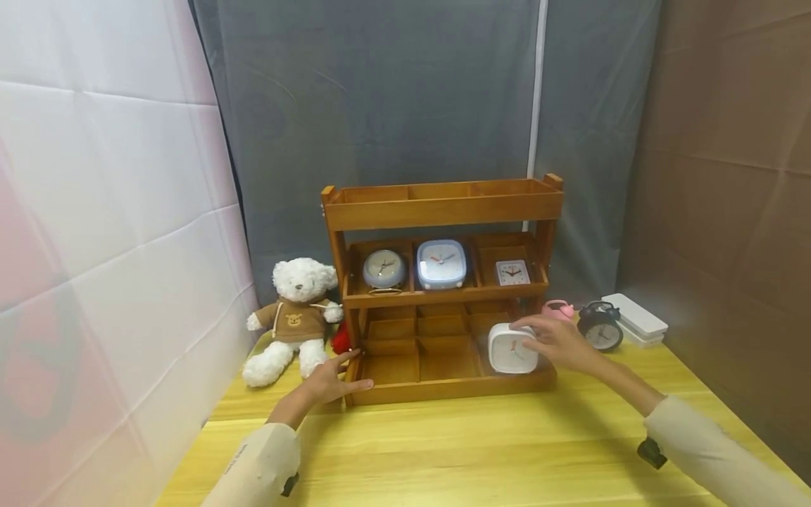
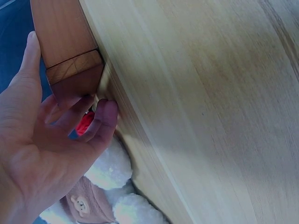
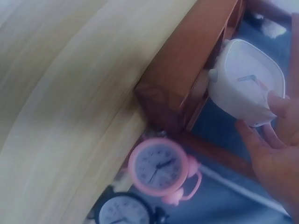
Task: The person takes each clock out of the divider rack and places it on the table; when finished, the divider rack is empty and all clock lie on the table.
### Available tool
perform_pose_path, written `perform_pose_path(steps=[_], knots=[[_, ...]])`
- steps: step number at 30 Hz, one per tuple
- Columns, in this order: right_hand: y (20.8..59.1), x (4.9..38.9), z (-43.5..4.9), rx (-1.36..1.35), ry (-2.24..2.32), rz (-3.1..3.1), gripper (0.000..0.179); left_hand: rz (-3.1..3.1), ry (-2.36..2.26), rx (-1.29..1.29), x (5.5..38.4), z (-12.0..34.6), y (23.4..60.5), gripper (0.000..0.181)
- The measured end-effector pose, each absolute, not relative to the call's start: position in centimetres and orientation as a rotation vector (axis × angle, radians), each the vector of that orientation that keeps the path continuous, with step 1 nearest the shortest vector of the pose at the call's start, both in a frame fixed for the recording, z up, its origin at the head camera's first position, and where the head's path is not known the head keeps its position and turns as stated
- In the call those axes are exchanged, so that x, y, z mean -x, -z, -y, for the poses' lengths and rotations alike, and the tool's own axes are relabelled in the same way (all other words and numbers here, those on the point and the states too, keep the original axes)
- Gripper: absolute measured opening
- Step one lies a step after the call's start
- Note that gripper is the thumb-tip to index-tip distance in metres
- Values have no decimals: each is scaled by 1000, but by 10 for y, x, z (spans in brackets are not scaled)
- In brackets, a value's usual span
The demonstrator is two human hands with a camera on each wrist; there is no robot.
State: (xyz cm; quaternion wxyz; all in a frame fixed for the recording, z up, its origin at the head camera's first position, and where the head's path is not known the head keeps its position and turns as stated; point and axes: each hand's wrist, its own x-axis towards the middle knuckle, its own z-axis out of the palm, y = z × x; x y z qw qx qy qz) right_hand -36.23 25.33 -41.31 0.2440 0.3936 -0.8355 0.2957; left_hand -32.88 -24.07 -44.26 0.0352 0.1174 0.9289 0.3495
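A white alarm clock (image 1: pixel 512 349) with rounded corners is in my right hand (image 1: pixel 557 341), at the lower tier's right compartment. In the right wrist view, thumb and fingers pinch the upper part of the clock (image 3: pixel 250 81), and its two small feet show. My left hand (image 1: pixel 326 380) holds the lower left corner of the wooden shelf (image 1: pixel 443 391). In the left wrist view its thumb lies along the shelf's corner (image 2: pixel 70 42), the fingers bent round the end. The middle tier carries a round clock (image 1: pixel 384 269), a blue-rimmed clock (image 1: pixel 441 264) and a small square clock (image 1: pixel 512 272).
Left of the shelf sits a white teddy bear (image 1: pixel 294 320) in a brown sweater, with a red thing (image 1: pixel 341 339) beside it. To the right stand a pink alarm clock (image 3: pixel 158 166), a black alarm clock (image 1: pixel 600 327) and white boxes (image 1: pixel 635 318). A grey curtain (image 1: pixel 380 105) hangs behind.
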Motion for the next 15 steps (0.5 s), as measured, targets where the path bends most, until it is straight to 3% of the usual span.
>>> perform_pose_path(steps=[15], knots=[[404,367,-320,-891,-813,2356,32,-2846,-1066,-344,329,240,441,94]])
